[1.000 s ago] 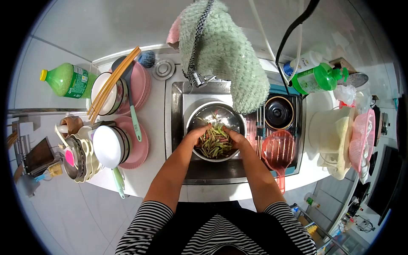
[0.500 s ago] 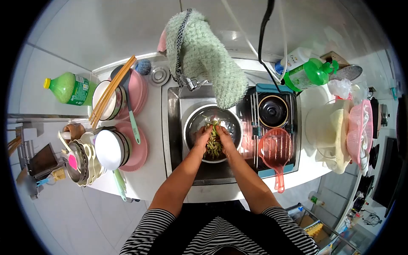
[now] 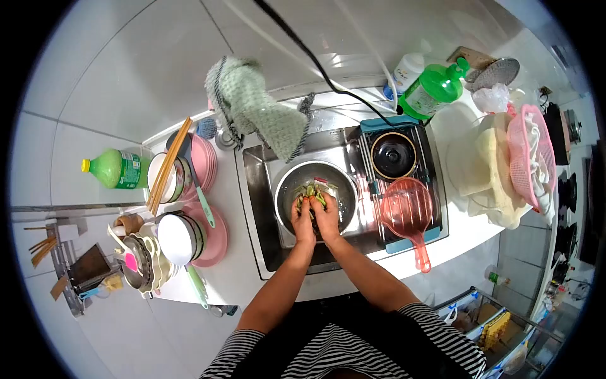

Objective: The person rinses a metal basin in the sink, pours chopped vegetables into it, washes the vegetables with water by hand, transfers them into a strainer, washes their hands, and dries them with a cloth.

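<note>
A round metal bowl (image 3: 346, 189) stands in the sink, holding cut green vegetable pieces (image 3: 310, 189) and what looks like water. Both hands are down inside it, side by side. My left hand (image 3: 302, 221) curls round the pieces from the left. From the right, my right hand (image 3: 326, 220) closes on the same clump, the fingers of both nearly touching. Pieces stick out beyond the fingertips; those under the palms are hidden. A small pinkish-red bit (image 3: 321, 180) shows near the bowl's far side.
The sink (image 3: 257, 208) has a rack on its right, with a dark pot (image 3: 394, 156) and a red strainer-like scoop (image 3: 407, 205). A green towel (image 3: 268, 117) hangs over the tap. Bowls, pink plates (image 3: 214, 234) and chopsticks (image 3: 169, 167) crowd the left; a green pump bottle (image 3: 435, 91) stands back right.
My hands have come closer together, closing round the vegetable pieces near the bowl's middle. The head view has turned and shifted, so the towel and counter items appear displaced.
</note>
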`<state>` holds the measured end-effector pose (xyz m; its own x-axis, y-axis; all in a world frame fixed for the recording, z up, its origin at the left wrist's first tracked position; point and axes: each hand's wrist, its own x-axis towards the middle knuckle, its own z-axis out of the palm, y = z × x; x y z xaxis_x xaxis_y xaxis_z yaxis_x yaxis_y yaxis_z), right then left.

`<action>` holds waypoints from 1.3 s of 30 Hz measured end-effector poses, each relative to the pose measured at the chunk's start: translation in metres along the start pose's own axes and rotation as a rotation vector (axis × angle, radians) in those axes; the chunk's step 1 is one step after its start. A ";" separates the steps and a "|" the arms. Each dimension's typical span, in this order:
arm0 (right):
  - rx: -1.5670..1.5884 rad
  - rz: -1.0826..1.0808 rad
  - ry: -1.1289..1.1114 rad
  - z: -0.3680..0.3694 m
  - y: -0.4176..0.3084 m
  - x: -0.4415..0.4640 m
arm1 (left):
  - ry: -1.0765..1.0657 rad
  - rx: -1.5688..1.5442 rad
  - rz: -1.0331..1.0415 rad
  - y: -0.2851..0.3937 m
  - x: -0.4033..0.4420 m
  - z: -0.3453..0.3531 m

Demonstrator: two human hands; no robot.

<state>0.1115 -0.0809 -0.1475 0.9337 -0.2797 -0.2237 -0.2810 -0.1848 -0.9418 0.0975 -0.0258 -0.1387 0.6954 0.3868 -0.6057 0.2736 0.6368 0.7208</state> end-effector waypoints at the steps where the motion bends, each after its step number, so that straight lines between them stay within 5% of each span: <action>1: -0.003 -0.043 0.004 0.000 -0.005 -0.002 | 0.007 -0.048 0.002 0.005 -0.006 0.003; 39: 0.124 -0.239 -0.023 -0.042 -0.069 -0.014 | -0.013 0.028 0.198 0.046 -0.076 0.047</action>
<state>0.1089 -0.1040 -0.0688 0.9755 -0.2198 0.0043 -0.0239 -0.1255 -0.9918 0.0889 -0.0576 -0.0439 0.7457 0.4939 -0.4471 0.1490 0.5305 0.8345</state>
